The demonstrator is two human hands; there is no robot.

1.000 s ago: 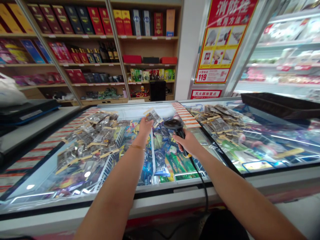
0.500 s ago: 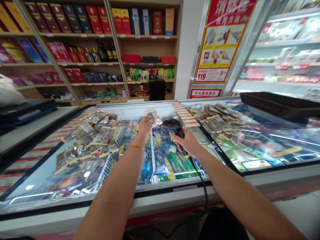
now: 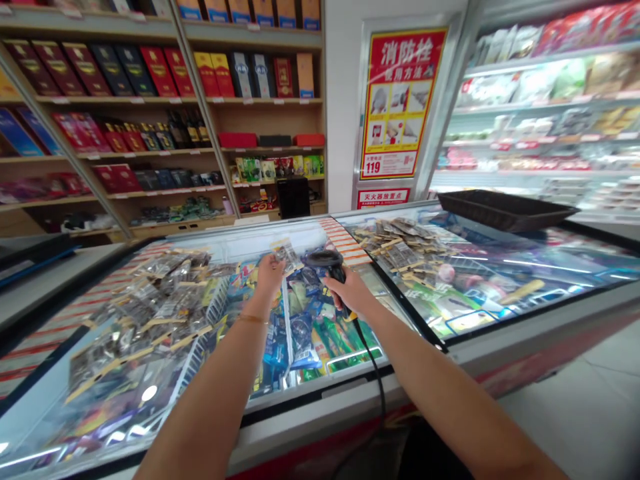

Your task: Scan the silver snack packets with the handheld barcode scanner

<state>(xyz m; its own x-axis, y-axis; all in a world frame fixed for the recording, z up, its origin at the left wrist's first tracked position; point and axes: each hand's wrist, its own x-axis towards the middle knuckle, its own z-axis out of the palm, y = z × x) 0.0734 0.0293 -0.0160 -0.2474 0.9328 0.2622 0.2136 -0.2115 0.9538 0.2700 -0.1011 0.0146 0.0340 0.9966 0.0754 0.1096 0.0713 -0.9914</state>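
Observation:
My left hand [image 3: 271, 272] pinches a small clear snack packet [image 3: 287, 255] with a tan edge, held above the glass-topped chest freezer [image 3: 240, 233]. Just to its right, my right hand [image 3: 349, 293] is wrapped round the handle of a black barcode scanner [image 3: 326, 260]. The scanner's head points left towards the packet, and its cable [image 3: 373, 363] hangs down over the freezer's front edge. A heap of similar packets [image 3: 165, 287] lies on the glass to the left. Another pile of packets [image 3: 400, 247] rests on the glass to the right.
A dark brown tray [image 3: 505, 210] sits on the freezer's right rear. Wooden shelves [image 3: 270, 120] with boxed goods and bottles stand behind. A lit refrigerated display [image 3: 545, 127] is at the right, beside a red wall poster [image 3: 403, 100]. A dark device [image 3: 35, 257] stands at the left.
The view has turned to the right and tilted up, so everything appears shifted left. Both hands keep their hold on the packet and the scanner, close to each other as before.

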